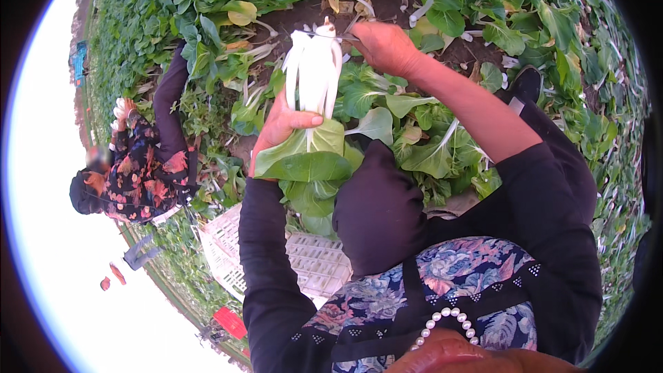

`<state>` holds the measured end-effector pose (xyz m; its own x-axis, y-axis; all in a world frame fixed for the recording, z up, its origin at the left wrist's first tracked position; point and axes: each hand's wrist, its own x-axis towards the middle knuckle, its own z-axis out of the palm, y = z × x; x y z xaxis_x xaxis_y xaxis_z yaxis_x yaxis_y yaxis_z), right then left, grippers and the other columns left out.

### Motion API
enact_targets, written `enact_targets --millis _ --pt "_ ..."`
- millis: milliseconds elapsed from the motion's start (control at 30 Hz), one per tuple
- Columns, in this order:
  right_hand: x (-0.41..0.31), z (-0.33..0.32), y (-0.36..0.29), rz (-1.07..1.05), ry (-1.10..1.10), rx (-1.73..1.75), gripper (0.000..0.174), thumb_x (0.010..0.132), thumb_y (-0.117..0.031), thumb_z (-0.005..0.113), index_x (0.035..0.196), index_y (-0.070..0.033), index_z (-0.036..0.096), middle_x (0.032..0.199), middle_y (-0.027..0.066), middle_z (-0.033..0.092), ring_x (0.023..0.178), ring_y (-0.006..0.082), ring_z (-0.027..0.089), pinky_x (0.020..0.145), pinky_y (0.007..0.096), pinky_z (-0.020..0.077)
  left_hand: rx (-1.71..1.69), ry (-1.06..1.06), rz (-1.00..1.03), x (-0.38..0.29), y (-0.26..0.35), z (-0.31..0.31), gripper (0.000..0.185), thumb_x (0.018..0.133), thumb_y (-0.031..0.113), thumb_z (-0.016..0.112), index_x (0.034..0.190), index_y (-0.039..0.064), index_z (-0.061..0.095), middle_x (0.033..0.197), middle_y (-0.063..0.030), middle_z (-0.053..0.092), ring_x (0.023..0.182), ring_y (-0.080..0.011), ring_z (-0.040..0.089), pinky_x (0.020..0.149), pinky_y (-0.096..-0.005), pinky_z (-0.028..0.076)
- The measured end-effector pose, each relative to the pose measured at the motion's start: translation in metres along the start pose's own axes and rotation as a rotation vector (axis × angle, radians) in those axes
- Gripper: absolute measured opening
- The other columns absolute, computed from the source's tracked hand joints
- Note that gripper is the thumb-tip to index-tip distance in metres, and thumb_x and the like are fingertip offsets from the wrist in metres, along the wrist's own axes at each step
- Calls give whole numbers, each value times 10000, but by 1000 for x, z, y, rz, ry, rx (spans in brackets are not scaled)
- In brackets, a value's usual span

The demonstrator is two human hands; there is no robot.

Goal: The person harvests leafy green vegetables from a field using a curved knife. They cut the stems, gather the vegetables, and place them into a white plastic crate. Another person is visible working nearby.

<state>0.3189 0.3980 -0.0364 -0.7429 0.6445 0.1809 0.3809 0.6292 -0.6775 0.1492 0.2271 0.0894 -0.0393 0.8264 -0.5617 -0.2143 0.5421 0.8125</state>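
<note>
My left hand (279,123) grips a head of bok choy (313,75) around the place where its white stalks meet the leaves. The root end points away from me, and the green leaves (311,166) spread back over my wrist toward my lap. In my right hand (386,49) is a knife (346,38); its handle is hidden by my fingers. The thin blade lies across the stalks just below the root end (326,23). Whether it has cut into the stalks, I cannot tell. My bent knee (383,207) is below the leaves.
Loose leaves (435,150) and trimmings lie on the brown soil (305,13) around me. A white plastic crate (318,259) stands beside my left arm. To the left, a co-worker (147,166) crouches, holding white stalks. Leafy plants (140,5) fill the field; a red crate (229,323) is farther off.
</note>
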Motion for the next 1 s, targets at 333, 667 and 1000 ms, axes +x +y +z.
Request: enact_targets --millis 333,667,1000 --pt "-48 53 95 614 -211 166 341 925 -281 463 870 36 576 817 267 608 790 438 591 728 499 455 1088 72 -67 23 27 -36 1004 490 167 783 1367 16 319 1101 -192 592 997 -293 587 879 -368 460" --pt "79 60 110 413 -405 27 225 784 -95 508 918 17 649 960 246 636 911 405 619 787 453 501 2319 -276 -403 193 109 -2 1095 630 109 713 1462 38 4 1006 -161 647 907 -283 639 787 -349 518" --pt "81 79 172 868 13 416 242 881 -198 488 910 -6 632 833 208 636 790 357 623 720 425 488 2137 68 -252 270 114 -101 958 561 86 745 1372 34 240 1001 -215 638 932 -343 629 801 -403 512"
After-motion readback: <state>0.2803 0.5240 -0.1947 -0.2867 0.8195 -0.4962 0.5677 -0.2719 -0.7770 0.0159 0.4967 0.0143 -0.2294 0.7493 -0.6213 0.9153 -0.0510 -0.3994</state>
